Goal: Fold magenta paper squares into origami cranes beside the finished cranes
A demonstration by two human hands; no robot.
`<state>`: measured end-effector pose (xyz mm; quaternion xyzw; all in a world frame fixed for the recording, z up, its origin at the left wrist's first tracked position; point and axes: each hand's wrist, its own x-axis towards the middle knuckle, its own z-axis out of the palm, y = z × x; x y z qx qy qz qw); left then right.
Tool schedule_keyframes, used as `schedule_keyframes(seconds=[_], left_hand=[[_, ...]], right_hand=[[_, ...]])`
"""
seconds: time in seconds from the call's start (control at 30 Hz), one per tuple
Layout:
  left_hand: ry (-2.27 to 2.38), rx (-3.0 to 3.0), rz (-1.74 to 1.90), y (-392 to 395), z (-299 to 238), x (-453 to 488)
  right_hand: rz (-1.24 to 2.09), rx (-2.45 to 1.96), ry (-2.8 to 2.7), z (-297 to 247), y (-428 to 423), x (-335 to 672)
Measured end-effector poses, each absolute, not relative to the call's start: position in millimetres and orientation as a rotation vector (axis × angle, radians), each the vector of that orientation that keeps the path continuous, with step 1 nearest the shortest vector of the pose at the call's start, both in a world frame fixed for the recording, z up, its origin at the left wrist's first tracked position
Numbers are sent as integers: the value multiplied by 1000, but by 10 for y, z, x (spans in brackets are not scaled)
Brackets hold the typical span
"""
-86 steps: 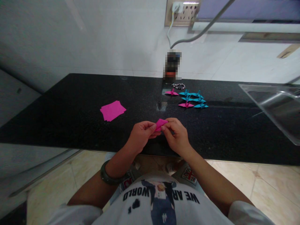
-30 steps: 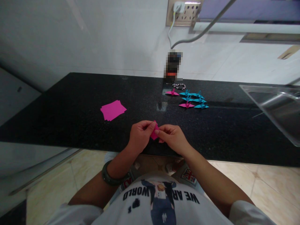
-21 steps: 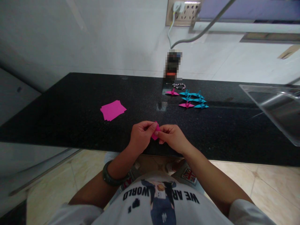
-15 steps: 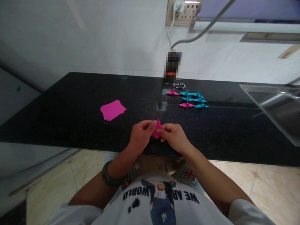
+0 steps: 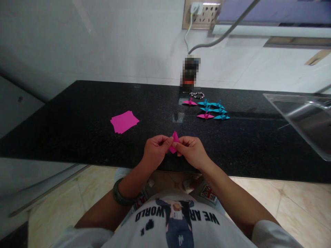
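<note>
A small pink origami paper (image 5: 175, 137), folded to a narrow diamond, is held between both hands above the black counter's front edge. My left hand (image 5: 157, 149) pinches its left side, thumb on top. On the right side, my right hand (image 5: 192, 150) grips it with the thumb pressed across its face. The fingers beneath the paper are partly hidden. A stack of pink paper sheets (image 5: 124, 122) lies to the left. Beyond my right hand rest folded paper cranes, among them a pink crane (image 5: 206, 116) and a blue crane (image 5: 221, 117).
The black counter (image 5: 85, 113) runs along a white wall. A beaded bracelet (image 5: 197, 95) lies behind the cranes, near a pixelated dark object (image 5: 190, 70). To the right is a clear-edged sink or tray (image 5: 297, 124). A grey cable (image 5: 227, 32) hangs by the socket panel (image 5: 207, 15).
My left thumb has shifted slightly down and right over the folded pink paper, and more of its upper part shows. Both hands keep hold of it.
</note>
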<state>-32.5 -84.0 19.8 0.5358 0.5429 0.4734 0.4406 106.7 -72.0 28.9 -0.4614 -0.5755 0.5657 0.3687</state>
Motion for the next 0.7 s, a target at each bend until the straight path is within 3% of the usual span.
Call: schedule_keyframes(seconds=[0.43,0.7], left_hand=[[1233,1136,1231,-788,257,-300],[1490,1478,1165,-812,254,-310]], right_hand=[[1549,-1154,-1574,250,-780,1036],[1549,-1154,-1581,229,-782,1026]])
